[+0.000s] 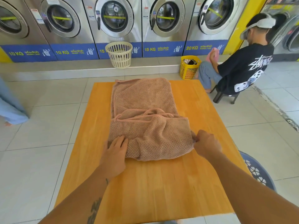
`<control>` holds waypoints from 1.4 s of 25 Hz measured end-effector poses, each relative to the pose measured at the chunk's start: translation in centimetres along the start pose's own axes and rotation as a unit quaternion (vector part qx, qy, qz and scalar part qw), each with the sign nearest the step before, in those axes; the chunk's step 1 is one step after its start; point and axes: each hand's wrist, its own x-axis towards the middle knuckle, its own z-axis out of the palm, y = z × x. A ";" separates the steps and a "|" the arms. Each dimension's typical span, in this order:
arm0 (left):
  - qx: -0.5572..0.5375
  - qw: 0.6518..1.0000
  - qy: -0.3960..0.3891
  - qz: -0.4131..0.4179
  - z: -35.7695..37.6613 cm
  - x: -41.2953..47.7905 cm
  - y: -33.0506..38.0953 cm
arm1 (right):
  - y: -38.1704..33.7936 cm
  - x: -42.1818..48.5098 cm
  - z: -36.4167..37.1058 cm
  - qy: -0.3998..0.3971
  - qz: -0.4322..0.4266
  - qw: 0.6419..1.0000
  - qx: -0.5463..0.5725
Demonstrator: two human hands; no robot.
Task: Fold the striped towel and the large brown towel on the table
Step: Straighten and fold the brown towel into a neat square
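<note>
Lying lengthwise along the middle of the wooden table, the large brown towel is partly folded, its near portion doubled over and bunched. The left hand rests flat with straight fingers on the towel's near left corner, while the right hand is curled, pinching the towel's near right edge. Beyond the table stand a cream laundry basket and a yellow basket before a row of washing machines; a seated person is far right.

Bare table lies open near the person and down both sides of the brown towel, the only obstacle.
</note>
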 end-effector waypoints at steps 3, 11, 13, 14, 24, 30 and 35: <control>-0.001 0.999 -0.031 -0.028 -0.1 -0.3 -0.7 | 0.0 0.2 0.1 0.012 0.032 0.999 0.006; -0.016 0.999 -0.037 -0.036 -1.4 -0.1 2.5 | -2.1 -4.1 3.3 0.090 -0.251 0.962 -0.064; -0.027 0.998 -0.063 -0.016 -1.1 -0.2 3.1 | -2.3 -5.1 5.4 0.039 -0.288 0.944 -0.155; -0.030 0.996 -0.079 -0.019 -1.0 -0.1 3.1 | -2.1 -4.7 6.0 0.002 -0.269 0.946 -0.181; -0.106 0.992 -0.046 0.046 -3.0 0.6 -0.2 | -4.9 -0.4 4.6 -0.037 -0.313 0.907 -0.281; -0.100 0.992 -0.067 0.043 -2.7 -1.1 -2.1 | -7.9 0.3 -2.8 -0.214 -0.344 0.897 -0.174; -0.237 0.949 -0.206 0.009 -9.6 0.5 -2.3 | -8.8 -0.5 -8.8 -0.315 -0.277 0.897 -0.140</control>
